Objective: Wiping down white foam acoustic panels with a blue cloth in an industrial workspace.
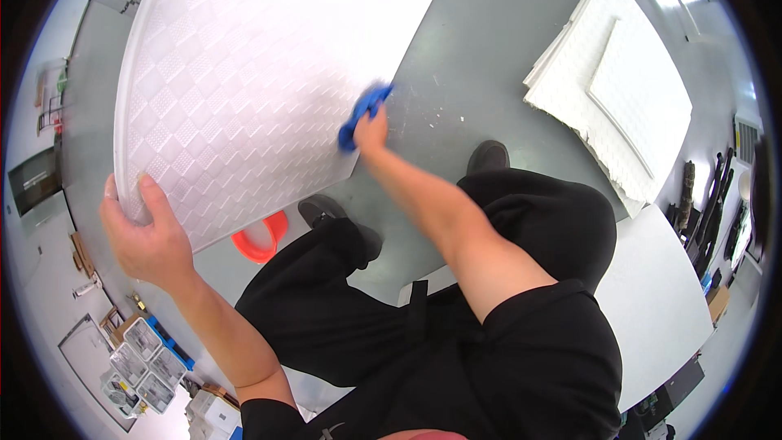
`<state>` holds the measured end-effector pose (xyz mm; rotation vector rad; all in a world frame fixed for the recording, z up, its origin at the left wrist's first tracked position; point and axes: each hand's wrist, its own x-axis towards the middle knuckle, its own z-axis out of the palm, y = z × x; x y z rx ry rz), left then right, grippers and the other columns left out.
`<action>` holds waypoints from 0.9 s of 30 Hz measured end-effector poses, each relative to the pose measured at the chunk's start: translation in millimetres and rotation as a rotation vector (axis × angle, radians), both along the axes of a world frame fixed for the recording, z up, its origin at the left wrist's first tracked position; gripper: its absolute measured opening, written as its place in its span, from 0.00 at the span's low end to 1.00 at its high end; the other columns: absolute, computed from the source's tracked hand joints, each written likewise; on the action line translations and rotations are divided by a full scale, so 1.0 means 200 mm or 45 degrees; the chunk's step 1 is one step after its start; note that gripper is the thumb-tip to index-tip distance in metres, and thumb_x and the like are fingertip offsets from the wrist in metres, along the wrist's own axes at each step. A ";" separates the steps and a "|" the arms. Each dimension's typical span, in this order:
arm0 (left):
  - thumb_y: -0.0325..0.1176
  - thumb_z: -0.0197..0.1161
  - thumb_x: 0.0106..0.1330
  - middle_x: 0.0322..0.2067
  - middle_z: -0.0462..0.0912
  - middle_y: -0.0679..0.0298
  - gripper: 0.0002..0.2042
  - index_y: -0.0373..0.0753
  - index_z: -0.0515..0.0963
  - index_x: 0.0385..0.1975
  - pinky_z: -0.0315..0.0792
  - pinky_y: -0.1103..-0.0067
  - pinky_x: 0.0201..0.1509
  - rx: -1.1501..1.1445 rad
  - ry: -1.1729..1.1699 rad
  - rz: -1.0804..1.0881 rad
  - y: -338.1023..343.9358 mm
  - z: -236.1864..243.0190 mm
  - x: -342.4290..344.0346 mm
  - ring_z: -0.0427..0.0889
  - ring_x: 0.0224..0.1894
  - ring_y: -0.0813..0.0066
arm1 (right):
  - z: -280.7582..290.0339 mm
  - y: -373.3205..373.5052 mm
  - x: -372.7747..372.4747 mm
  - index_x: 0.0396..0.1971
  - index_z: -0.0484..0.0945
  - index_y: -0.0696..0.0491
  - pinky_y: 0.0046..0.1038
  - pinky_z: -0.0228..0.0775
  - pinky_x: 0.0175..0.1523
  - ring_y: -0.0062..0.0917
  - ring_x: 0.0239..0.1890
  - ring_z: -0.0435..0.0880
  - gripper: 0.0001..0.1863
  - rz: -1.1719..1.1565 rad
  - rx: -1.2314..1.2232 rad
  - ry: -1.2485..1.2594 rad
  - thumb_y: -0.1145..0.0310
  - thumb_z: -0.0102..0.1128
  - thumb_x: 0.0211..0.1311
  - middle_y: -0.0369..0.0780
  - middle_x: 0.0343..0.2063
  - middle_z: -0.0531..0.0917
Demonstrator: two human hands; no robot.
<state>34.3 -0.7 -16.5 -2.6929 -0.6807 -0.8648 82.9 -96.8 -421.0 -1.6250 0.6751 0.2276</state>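
A large white panel (244, 98) with a raised basket-weave pattern fills the upper left, tilted up in front of me. My left hand (153, 236) grips its near left edge, thumb on the patterned face and fingers wrapped around the rim. A bunched blue cloth (352, 124) is in my right hand (373, 130), by the panel's right side; both are slightly blurred. The cloth appears to touch the patterned face. My right fingers are partly hidden by the cloth.
A red basin (282, 223) sits on the grey floor, partly behind the panel and my leg. Further right lie stacked white panels (570, 106) with ragged edges. A white tabletop (664, 301) is at my right side. Clear containers (148, 365) stand at lower left.
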 end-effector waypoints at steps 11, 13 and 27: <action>0.45 0.59 0.62 0.42 0.79 0.60 0.18 0.40 0.75 0.46 0.71 0.71 0.44 -0.101 0.038 -0.037 -0.07 0.04 -0.01 0.79 0.42 0.60 | 0.07 -0.13 -0.49 0.46 0.75 0.62 0.31 0.70 0.48 0.35 0.42 0.80 0.20 0.077 0.462 0.463 0.64 0.50 0.57 0.48 0.40 0.81; 0.45 0.57 0.63 0.45 0.78 0.62 0.19 0.42 0.73 0.49 0.71 0.71 0.46 -0.190 0.134 0.030 -0.10 0.06 0.01 0.78 0.44 0.60 | 0.01 -0.20 -0.59 0.36 0.77 0.54 0.30 0.73 0.38 0.27 0.32 0.80 0.15 0.068 0.779 0.748 0.59 0.50 0.59 0.40 0.30 0.80; 0.42 0.58 0.61 0.48 0.78 0.62 0.19 0.43 0.74 0.50 0.70 0.70 0.50 -0.512 0.197 0.108 0.07 0.12 0.04 0.77 0.49 0.63 | 0.35 0.00 -0.88 0.21 0.71 0.50 0.22 0.67 0.25 0.22 0.20 0.73 0.12 0.299 1.576 0.199 0.65 0.42 0.62 0.34 0.20 0.72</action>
